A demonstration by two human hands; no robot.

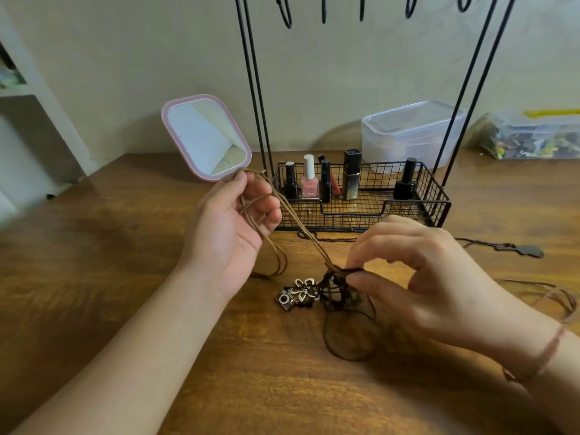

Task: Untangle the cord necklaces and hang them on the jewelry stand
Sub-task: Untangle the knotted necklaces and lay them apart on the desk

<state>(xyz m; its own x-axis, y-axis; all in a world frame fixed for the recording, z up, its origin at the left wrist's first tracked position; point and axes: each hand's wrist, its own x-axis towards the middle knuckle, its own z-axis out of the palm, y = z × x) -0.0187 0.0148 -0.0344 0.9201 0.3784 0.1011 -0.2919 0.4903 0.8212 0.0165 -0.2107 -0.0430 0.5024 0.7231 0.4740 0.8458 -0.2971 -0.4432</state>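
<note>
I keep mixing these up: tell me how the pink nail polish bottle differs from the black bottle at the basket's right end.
The pink nail polish bottle is see-through with a white cap; the black bottle is dark, cap included. The pink one stands among other bottles; the black one stands alone. Both are upright in the wire basket.

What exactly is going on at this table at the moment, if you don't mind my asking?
A person is untangling cord necklaces. The left hand holds up the light brown cords, while the right hand pinches the dark knot above the pendants on the wooden table. The hooks of the jewelry stand that are in view are bare. Another necklace lies to the right.
</note>
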